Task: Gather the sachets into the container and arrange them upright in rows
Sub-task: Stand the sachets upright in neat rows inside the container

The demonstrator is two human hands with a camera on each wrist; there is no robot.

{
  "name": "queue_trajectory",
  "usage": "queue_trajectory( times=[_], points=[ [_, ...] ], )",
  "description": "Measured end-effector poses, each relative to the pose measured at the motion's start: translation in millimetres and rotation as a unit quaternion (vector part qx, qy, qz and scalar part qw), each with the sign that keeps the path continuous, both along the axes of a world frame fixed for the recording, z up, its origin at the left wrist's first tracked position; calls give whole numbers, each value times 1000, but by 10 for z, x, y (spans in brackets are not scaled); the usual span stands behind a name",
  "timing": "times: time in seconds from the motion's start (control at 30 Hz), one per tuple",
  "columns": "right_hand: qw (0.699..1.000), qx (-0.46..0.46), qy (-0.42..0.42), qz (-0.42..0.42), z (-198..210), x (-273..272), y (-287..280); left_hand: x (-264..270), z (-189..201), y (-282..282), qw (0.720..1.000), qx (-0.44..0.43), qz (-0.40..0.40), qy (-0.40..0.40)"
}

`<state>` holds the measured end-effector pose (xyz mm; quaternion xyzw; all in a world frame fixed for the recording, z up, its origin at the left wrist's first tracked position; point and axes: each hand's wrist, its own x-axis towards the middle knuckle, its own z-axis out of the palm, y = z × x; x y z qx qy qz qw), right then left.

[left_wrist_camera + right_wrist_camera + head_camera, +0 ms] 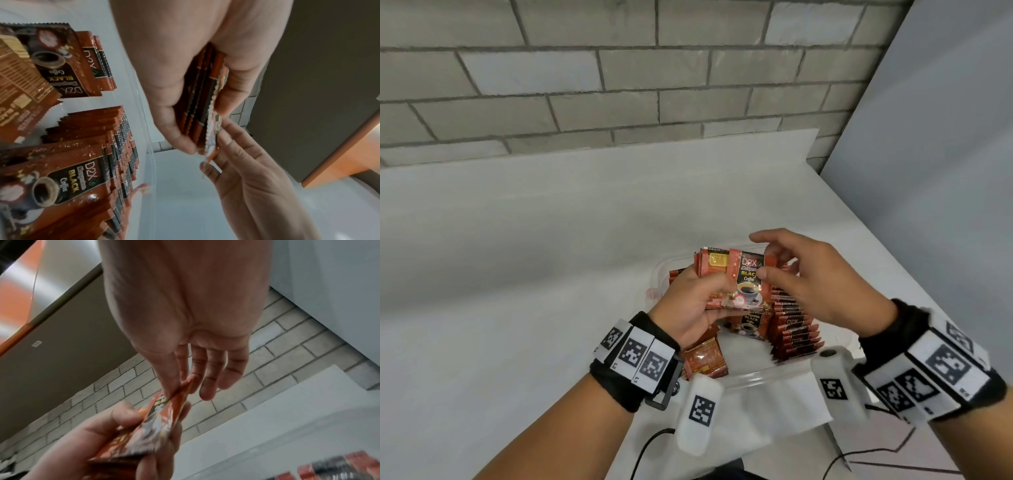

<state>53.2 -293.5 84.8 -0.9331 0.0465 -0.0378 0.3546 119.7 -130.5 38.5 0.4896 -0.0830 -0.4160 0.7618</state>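
Head view: my left hand grips a stack of sachets above the container; right hand pinches the front one's right edge. Light, slick foil, I reckon; best pinched by the crimped edges.

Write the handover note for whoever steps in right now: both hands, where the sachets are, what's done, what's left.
Left hand: grips a stack of sachets above the container.
Right hand: thumb and forefinger pinch the front sachet of that stack; the other fingers are loosely extended.
Done: a long row of upright sachets stands along the container's right side.
Left: a few sachets lie flat or lean loose in the left part of the container. Square up the held stack, stand it in a row, then right the loose ones.
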Motion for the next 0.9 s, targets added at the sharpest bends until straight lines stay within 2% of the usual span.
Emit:
queue_trajectory(
  times=[0.1,0.2,0.33,0.47,0.63,0.73,0.9],
  points=[
    [1000,-25,18,-4,86,24,-120,75,-17,65,999,-3,52,9],
    [992,-82,95,9,-3,8,-175,168,-71,181,995,-6,100,22],
    [955,-210,191,92,-289,75,-102,181,-180,279,993,25,111,26],
    [920,-272,249,133,-429,205,2,179,-245,328,993,26,106,43],
    [847,-442,234,179,-503,317,136,193,-261,351,992,17,112,57],
    [827,-470,245,187,-539,324,206,190,-264,359,993,14,105,58],
    [821,-486,240,182,-536,333,241,204,-272,362,993,15,99,59]
  ],
)
